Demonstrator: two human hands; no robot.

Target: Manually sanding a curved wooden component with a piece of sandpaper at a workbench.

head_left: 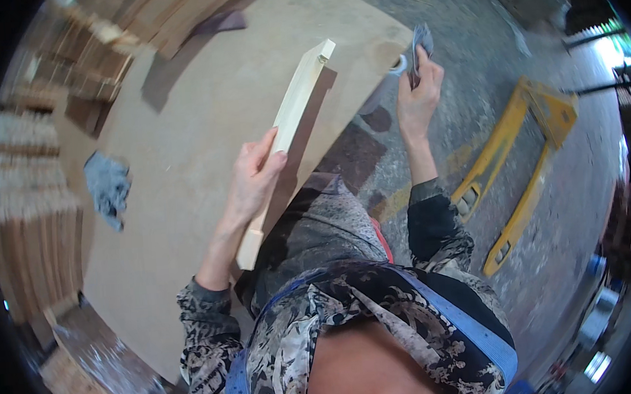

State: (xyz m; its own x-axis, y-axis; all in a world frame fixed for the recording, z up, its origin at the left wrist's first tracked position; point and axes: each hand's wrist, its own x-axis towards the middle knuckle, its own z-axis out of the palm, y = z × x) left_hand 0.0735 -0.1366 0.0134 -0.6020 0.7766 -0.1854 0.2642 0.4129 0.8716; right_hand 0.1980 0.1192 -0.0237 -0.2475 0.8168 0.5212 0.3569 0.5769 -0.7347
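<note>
My left hand [254, 173] is closed round a pale wooden rail [296, 104] with narrowed, stepped ends. The rail slants over the near edge of a broad tan board table [201, 124], its far end up and to the right. Off to the right, my right hand [419, 94] is raised near the table's corner. Pinched in its fingers is a folded grey sheet [423, 41]; whether it is abrasive paper or cloth I cannot tell. The sheet is apart from the rail.
A crumpled grey cloth [108, 186] lies on the table's left side. Stacked wooden pieces [38, 253] line the left, with more boards [171, 17] at the back. A white round object [399, 64] sits by the table corner. On the floor at right stands a yellow pallet jack [500, 144].
</note>
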